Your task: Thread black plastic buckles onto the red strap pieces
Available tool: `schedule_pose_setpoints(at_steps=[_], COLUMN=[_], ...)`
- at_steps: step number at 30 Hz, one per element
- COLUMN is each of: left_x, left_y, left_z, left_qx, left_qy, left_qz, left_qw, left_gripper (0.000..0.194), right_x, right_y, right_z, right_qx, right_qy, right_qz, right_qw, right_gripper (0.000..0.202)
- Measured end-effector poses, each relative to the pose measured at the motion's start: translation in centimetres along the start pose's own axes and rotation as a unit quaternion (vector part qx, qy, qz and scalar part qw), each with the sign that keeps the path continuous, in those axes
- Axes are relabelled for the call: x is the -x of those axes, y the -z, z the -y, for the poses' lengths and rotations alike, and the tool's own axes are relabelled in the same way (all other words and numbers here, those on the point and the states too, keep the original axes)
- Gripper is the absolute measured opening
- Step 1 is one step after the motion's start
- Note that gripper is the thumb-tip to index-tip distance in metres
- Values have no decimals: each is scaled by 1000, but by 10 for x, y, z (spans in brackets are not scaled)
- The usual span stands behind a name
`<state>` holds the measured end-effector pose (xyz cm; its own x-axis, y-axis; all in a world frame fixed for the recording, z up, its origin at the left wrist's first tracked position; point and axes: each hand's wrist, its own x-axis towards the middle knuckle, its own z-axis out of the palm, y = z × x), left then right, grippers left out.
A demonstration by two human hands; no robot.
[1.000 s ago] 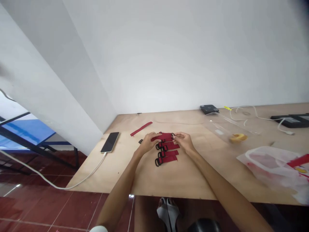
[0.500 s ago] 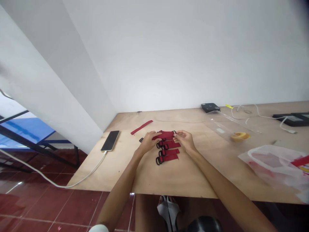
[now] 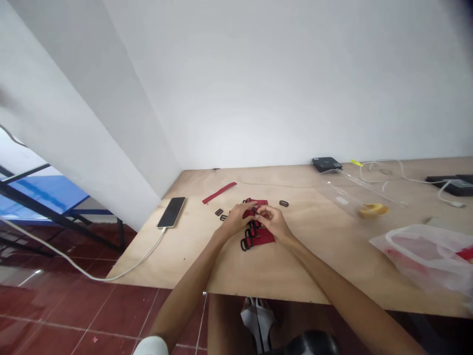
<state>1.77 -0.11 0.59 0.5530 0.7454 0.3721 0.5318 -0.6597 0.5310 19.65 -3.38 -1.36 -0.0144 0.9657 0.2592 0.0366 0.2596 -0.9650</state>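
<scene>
My left hand [image 3: 238,220] is closed on a short red webbing strap [image 3: 236,213], its fingers partly covering it. My right hand [image 3: 274,223] meets it from the right, thumb and finger pinched at the same strap beside a small black part; the exact grip is hidden. Just below the hands lie red straps [image 3: 264,237] threaded with black slide buckles [image 3: 248,242]. Another red strap end [image 3: 262,202] shows beyond my fingers. Loose black buckles lie to the left [image 3: 219,212] and to the right [image 3: 284,203].
One loose red strap [image 3: 219,193] lies farther back. A phone [image 3: 171,213] on a white cable is at the left. At the right are a yellow tape roll [image 3: 373,211], a clear plastic bag [image 3: 342,190], a whitish bag [image 3: 424,251], a black box [image 3: 327,164] and cables.
My hands have drawn closer together, the right one moving left and the strap bunching between them. The loose buckle on the right and a second one on the left now show.
</scene>
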Motion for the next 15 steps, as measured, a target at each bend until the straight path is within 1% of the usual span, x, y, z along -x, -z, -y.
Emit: schedule_pose_setpoints(at_steps=[3,5,8,10,12,15], left_x=[1,1,1,0,0,0], left_y=[-1,1,5,8,11,13], left_z=[0,-1,-2,-1,1,6], left_qx=[0,-12,-21,-12,9,37], left_qy=[2,-4,2,18,29,40], left_qz=[3,12,9,-12,-35,-60], left_qw=[1000,1000,1000,1000,999,997], left_gripper=[51,50,45,41,36,26], right_x=[3,3,0,-2,-4,-7], right_y=[-5,-4,3,9,14,19], right_z=[1,1,3,4,6,5], right_qx=[51,52,2,-29,-39,-30], right_qy=[63,70,51,30,10,-6], right_qz=[2,-8,-33,-43,-44,-41], right_qw=[997,996,998,998,998,999], right_gripper=[30,37,43,39,35,36])
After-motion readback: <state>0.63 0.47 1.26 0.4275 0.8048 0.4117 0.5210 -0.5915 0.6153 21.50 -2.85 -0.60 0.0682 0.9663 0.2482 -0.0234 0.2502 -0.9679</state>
